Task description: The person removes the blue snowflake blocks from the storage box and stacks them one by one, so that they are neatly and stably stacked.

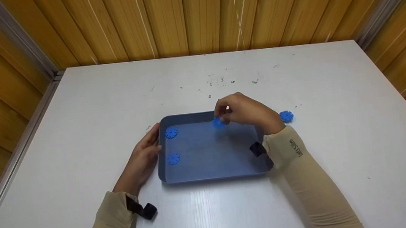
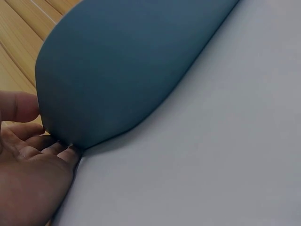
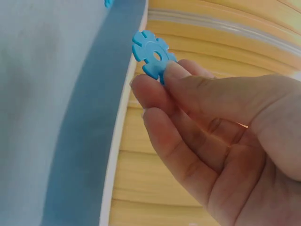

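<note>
Between the thumb and fingertips of my right hand [image 1: 243,111] is a blue notched plastic disc [image 3: 153,52] with a hole in its middle, pinched by its edge. It hangs over the far side of a shallow blue-grey tray [image 1: 214,179]. Two similar blue discs lie in the tray along its left side, a far disc [image 1: 171,132] and a near disc [image 1: 173,158]. My left hand [image 1: 143,159] rests against the tray's left outer wall. Its fingers [image 2: 28,132] touch that wall in the left wrist view. My right forearm hides part of the tray's right side.
Another blue disc [image 1: 286,116] lies on the white table [image 1: 345,151], right of the tray and beside my right wrist. Small dark marks dot the tabletop beyond the tray. A yellow wood-look panel wall [image 1: 199,15] stands along the back, with more panels at both sides.
</note>
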Demonstrator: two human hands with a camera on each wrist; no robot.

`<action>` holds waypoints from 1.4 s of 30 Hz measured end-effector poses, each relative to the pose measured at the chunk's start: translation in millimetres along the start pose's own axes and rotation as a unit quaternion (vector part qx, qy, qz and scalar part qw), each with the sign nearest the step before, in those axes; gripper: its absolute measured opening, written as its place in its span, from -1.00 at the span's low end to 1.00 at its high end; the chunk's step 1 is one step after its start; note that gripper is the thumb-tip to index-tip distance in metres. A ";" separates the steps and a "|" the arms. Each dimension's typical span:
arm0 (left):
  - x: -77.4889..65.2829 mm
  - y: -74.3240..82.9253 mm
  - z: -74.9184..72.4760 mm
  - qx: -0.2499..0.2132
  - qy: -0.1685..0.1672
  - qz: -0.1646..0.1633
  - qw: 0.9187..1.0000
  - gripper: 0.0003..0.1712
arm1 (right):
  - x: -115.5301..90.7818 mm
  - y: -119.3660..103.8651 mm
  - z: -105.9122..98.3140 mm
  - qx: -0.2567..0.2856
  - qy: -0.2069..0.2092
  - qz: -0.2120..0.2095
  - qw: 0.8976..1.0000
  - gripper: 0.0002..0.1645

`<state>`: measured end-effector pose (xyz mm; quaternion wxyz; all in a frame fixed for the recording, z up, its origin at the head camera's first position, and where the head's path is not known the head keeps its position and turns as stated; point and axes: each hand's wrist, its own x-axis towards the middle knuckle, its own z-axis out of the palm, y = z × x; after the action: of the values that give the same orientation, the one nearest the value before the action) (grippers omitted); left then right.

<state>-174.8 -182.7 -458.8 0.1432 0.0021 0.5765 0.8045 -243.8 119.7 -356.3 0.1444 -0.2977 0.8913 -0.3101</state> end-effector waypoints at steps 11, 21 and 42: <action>-1.3 -0.1 0.1 0.001 -0.001 -0.001 1.000 -0.15 | -26.5 19.0 -22.2 0.007 0.039 0.037 0.999 -0.85; -0.9 0.1 2.0 -0.003 -0.008 0.002 1.000 -0.15 | -57.1 52.0 -40.6 -0.001 0.073 0.083 0.994 -0.81; 0.6 -1.8 0.0 0.009 -0.013 0.006 1.000 -0.15 | -97.8 108.1 -53.3 0.011 0.090 0.181 0.979 -0.72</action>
<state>-175.0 -182.0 -460.6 0.1460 0.0171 0.5819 0.7999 -238.7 273.5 -377.5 0.1202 -0.1006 0.9363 -0.3142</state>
